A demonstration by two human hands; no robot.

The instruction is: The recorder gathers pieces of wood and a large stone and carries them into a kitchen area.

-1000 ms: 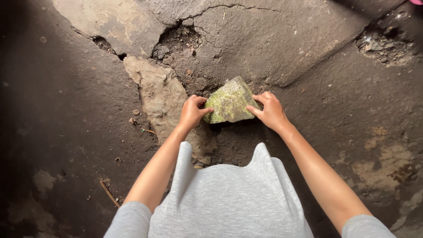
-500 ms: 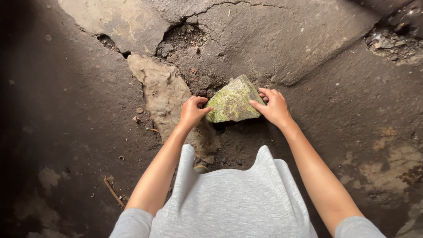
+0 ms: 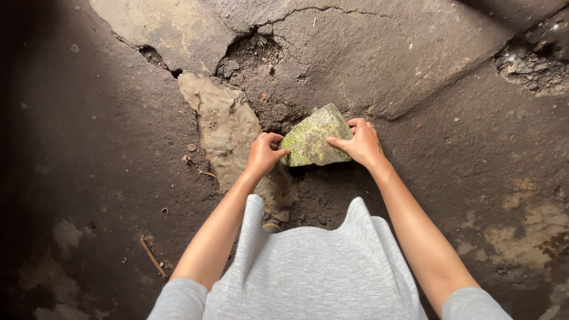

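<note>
Both hands are on the rock [image 3: 313, 141] here, a rough wedge-shaped chunk with flat faces and hard edges; its top face is mottled green and yellowish, like moss or lichen over grey stone, and the texture looks grainy and pitted. It sits on the ground [image 3: 89, 154] right of centre in the scene, just beyond the person's body, its narrow end pointing far and right, its broad end near and left; its near edge meets dark loose soil.

The left hand [image 3: 264, 154] grips the broad left end, fingers [image 3: 274, 139] curled tight over the edge and thumb pressed against the face; the right hand [image 3: 361, 142] clamps the right side, thumb laid across the green face and fingers wrapped behind, so both are closed on the stone.

The ground is dark, hard and cracked, like old worn paving; a long crack [image 3: 308, 12] runs across the far side; a crumbly hollow [image 3: 252, 56] of broken bits lies far left of the rock; a pale, smooth, tan patch [image 3: 222, 124] stretches just left of the left hand. Another rubble-filled pit [image 3: 527, 62] shows at the far right; a thin twig [image 3: 153, 258] lies near left. A grey knit garment [image 3: 314, 272], soft and heathered, fills the near edge between the bare forearms.
</note>
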